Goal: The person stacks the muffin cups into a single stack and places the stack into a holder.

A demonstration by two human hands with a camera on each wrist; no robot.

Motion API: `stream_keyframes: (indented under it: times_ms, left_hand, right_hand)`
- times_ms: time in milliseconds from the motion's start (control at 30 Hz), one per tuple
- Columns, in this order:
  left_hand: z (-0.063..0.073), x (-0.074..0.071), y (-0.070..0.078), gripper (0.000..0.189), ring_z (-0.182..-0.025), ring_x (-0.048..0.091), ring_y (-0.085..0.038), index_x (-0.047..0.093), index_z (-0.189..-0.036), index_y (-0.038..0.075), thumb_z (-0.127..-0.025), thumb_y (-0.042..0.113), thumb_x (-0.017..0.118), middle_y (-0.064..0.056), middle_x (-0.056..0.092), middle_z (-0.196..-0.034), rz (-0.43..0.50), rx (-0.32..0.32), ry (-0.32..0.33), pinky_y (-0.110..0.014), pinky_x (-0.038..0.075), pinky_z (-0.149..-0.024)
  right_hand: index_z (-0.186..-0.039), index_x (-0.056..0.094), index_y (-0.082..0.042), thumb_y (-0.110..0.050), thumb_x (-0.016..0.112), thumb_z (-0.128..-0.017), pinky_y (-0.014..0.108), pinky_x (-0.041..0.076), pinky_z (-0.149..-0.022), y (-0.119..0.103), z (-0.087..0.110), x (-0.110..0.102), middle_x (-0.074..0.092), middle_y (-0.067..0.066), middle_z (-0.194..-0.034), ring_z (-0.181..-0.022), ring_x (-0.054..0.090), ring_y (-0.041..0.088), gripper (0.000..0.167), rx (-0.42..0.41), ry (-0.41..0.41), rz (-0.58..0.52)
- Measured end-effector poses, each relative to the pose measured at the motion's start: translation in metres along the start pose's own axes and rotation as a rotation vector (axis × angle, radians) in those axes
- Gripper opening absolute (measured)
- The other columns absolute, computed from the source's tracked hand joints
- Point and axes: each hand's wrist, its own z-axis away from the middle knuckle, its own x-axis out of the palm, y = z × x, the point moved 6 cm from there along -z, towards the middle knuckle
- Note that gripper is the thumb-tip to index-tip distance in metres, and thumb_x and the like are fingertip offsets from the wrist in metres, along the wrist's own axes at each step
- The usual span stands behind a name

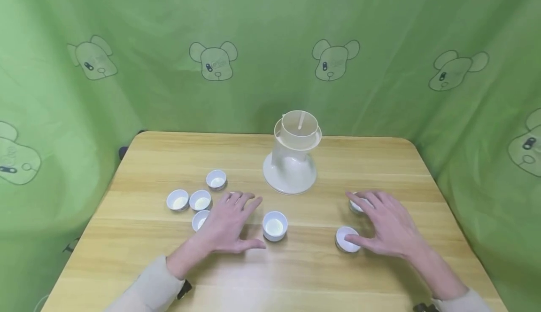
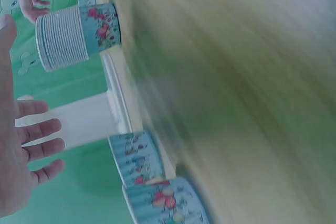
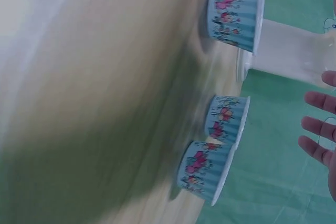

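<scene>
Beige sleeves [image 1: 150,286] lead to the left hand [image 1: 225,225] and the right hand [image 1: 388,222], loose-fingered, grasping nothing, either side of the cup stack [image 1: 274,227]. Floral cups [image 3: 234,18] sit left and right of it, rim-up, presumably for stability; whether the right thumb [image 1: 361,241] touches one is unclear. Only the left wrist view reveals the stack's nested rims [image 2: 63,39].

A stack of flowered blue paper cups [image 1: 274,227] is standing upright; four cups [image 1: 200,200] are sitting mouth-up toward its ten o'clock, two more cups [image 1: 343,241] toward three.
</scene>
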Motion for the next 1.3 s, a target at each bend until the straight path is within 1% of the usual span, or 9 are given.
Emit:
stream_keyframes:
  times_ms: [167,300,500,567,633,767,933,1100,1300]
  left_hand:
    - [-0.004,0.007,0.008,0.102,-0.115,0.063,-0.022,0.059,-0.145,0.015,-0.077,0.091,0.061,-0.004,0.067,-0.129,-0.004,0.004,-0.016,-0.039,0.052,-0.099]
    - [-0.005,0.011,0.013,0.099,-0.112,0.062,-0.02,0.06,-0.142,0.014,-0.078,0.09,0.061,-0.003,0.067,-0.125,0.007,0.018,-0.027,-0.037,0.051,-0.096]
    - [-0.006,0.017,0.019,0.094,-0.108,0.061,-0.019,0.062,-0.138,0.013,-0.08,0.087,0.063,-0.002,0.067,-0.12,0.037,0.04,-0.02,-0.035,0.051,-0.092]
    - [-0.007,0.019,0.021,0.091,-0.107,0.061,-0.019,0.062,-0.136,0.014,-0.081,0.087,0.063,-0.002,0.067,-0.119,0.038,0.046,-0.017,-0.034,0.051,-0.091]
    - [-0.008,0.02,0.022,0.088,-0.106,0.061,-0.019,0.063,-0.133,0.014,-0.082,0.086,0.063,-0.002,0.067,-0.117,0.033,0.046,-0.014,-0.033,0.051,-0.09]
    - [-0.011,0.021,0.023,0.082,-0.105,0.061,-0.018,0.064,-0.129,0.014,-0.086,0.083,0.061,-0.001,0.067,-0.114,0.018,0.045,-0.013,-0.032,0.05,-0.09]
    - [-0.013,0.022,0.025,0.074,-0.103,0.061,-0.018,0.065,-0.124,0.014,-0.09,0.08,0.058,0.0,0.067,-0.111,0.008,0.043,-0.012,-0.032,0.05,-0.089]
    - [-0.016,0.024,0.025,0.069,-0.102,0.061,-0.017,0.066,-0.118,0.016,-0.09,0.079,0.059,0.001,0.067,-0.108,0.015,0.028,-0.015,-0.033,0.05,-0.09]
    - [-0.018,0.026,0.026,0.067,-0.103,0.061,-0.016,0.066,-0.117,0.018,-0.091,0.079,0.059,0.002,0.068,-0.109,0.03,0.012,-0.027,-0.032,0.051,-0.092]
  right_hand:
    - [-0.145,0.061,-0.015,-0.077,0.079,-0.072,0.046,0.052,-0.087,0.001,0.007,0.004,0.068,0.006,-0.128,-0.11,0.06,0.027,0.097,-0.037,-0.005,0.001]
    - [-0.14,0.064,-0.012,-0.076,0.08,-0.072,0.043,0.051,-0.085,0.001,0.014,0.008,0.067,0.005,-0.123,-0.105,0.059,0.023,0.095,-0.053,-0.001,-0.009]
    - [-0.139,0.064,-0.008,-0.079,0.079,-0.072,0.045,0.053,-0.094,-0.002,0.021,0.014,0.067,0.006,-0.123,-0.109,0.061,0.025,0.099,-0.065,-0.027,-0.004]
    - [-0.139,0.064,-0.009,-0.077,0.081,-0.071,0.046,0.052,-0.097,-0.004,0.022,0.015,0.068,0.005,-0.124,-0.11,0.062,0.026,0.098,-0.068,-0.04,-0.005]
    - [-0.138,0.065,-0.01,-0.074,0.084,-0.069,0.045,0.051,-0.097,-0.006,0.022,0.017,0.069,0.004,-0.125,-0.11,0.062,0.024,0.095,-0.07,-0.05,-0.012]
    - [-0.135,0.066,-0.012,-0.072,0.086,-0.068,0.042,0.052,-0.093,-0.009,0.025,0.023,0.069,0.003,-0.127,-0.111,0.063,0.022,0.092,-0.069,-0.073,-0.024]
    - [-0.132,0.067,-0.013,-0.075,0.085,-0.067,0.04,0.053,-0.089,-0.011,0.029,0.028,0.07,0.004,-0.126,-0.112,0.064,0.022,0.091,-0.07,-0.09,-0.027]
    - [-0.13,0.068,-0.016,-0.078,0.083,-0.067,0.041,0.055,-0.089,-0.011,0.032,0.029,0.069,0.002,-0.126,-0.113,0.063,0.02,0.09,-0.056,-0.1,-0.028]
    - [-0.124,0.07,-0.018,-0.082,0.08,-0.067,0.039,0.056,-0.087,-0.011,0.034,0.031,0.069,-0.001,-0.12,-0.109,0.063,0.018,0.087,-0.065,-0.101,-0.015]
